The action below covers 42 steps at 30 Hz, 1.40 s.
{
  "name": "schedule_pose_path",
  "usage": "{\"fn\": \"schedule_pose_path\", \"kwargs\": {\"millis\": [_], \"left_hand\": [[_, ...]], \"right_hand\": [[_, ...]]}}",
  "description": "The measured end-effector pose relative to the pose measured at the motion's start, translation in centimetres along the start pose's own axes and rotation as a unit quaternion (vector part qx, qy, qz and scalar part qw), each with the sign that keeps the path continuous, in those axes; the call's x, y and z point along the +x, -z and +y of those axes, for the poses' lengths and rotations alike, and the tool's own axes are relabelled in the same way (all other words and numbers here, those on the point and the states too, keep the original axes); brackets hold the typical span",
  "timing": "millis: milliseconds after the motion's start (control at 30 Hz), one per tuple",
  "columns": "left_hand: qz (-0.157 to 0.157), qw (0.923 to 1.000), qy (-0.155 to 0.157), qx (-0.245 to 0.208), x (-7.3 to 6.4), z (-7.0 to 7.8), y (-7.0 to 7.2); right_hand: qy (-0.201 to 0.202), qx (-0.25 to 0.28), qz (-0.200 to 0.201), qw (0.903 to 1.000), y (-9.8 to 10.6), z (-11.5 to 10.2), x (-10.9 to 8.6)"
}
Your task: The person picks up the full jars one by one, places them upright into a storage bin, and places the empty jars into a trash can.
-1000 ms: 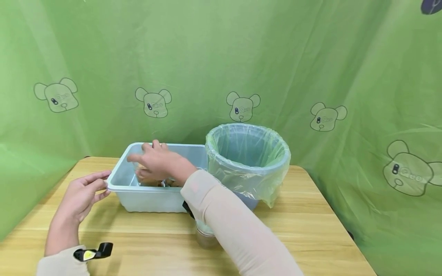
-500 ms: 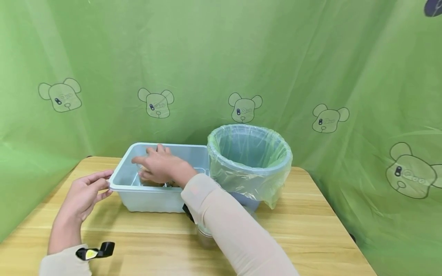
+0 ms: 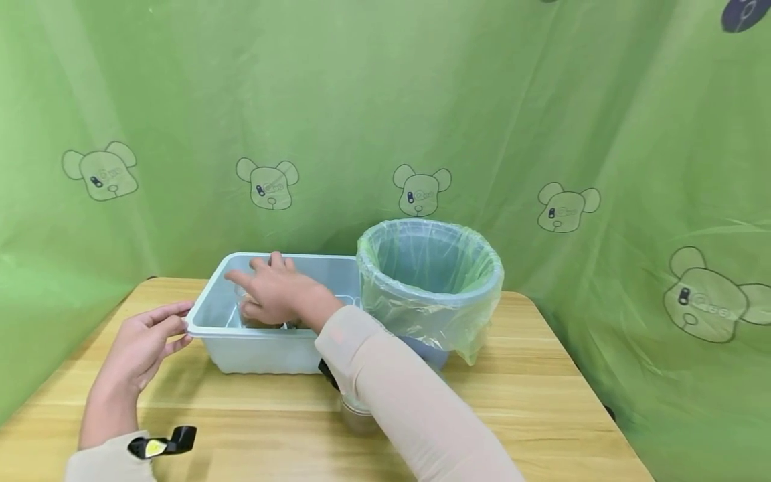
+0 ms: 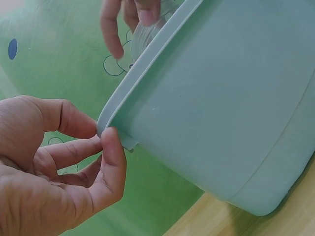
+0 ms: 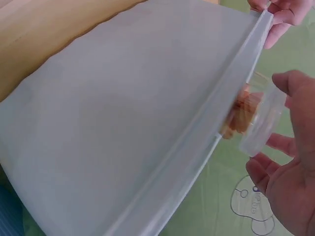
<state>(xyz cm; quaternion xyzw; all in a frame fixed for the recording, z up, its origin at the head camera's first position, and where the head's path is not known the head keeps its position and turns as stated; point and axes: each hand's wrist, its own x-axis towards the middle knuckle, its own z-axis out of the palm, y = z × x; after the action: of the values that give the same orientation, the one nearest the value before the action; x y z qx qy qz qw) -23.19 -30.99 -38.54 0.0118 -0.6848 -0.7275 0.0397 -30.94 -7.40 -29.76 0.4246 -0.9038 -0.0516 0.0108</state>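
My left hand point(image 3: 140, 345) pinches the left front corner rim of a light blue plastic tub point(image 3: 259, 353), thumb against fingers, as the left wrist view also shows. Inside the tub's left half, my right hand point(image 3: 282, 292) holds a clear round plastic container point(image 5: 263, 120) between thumb and fingers. Orange-brown pieces point(image 5: 242, 112) show through its clear side in the right wrist view. The tub's wall hides the container's lower part there. In the head view, the hand covers most of it.
A round blue bin point(image 3: 430, 258) lined with a thin green bag point(image 3: 421, 314) stands right of the tub. A clear lidded cup point(image 3: 357, 416) is on the wooden table point(image 3: 265, 428), partly behind the right sleeve point(image 3: 415, 402). Green curtain point(image 3: 337, 100) hangs around the table.
My right hand has dipped slightly lower into the tub, still holding the container. The left hand keeps its pinch on the rim; the head view has shifted slightly.
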Motion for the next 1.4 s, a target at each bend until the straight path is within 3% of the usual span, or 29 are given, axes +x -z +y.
{"fn": "schedule_pose_path", "kwargs": {"millis": [533, 867, 1167, 1400], "left_hand": [[-0.007, 0.9999, 0.001, -0.013, -0.1, 0.1, 0.1], [-0.01, 0.9999, -0.001, -0.012, -0.2, -0.1, 0.0], [-0.008, 0.9999, -0.001, -0.012, -0.3, -0.3, 0.1], [-0.004, 1.0, 0.001, 0.0, -0.2, 0.0, -0.1]], "right_hand": [[0.013, -0.053, 0.047, 0.9974, 3.1, 0.9, -3.6], [0.012, -0.069, 0.093, 0.9932, 4.8, 2.5, -7.5], [-0.008, -0.047, 0.076, 0.996, 5.9, 4.0, -11.2], [-0.017, -0.043, 0.097, 0.9943, 6.5, 5.9, -14.2]]}}
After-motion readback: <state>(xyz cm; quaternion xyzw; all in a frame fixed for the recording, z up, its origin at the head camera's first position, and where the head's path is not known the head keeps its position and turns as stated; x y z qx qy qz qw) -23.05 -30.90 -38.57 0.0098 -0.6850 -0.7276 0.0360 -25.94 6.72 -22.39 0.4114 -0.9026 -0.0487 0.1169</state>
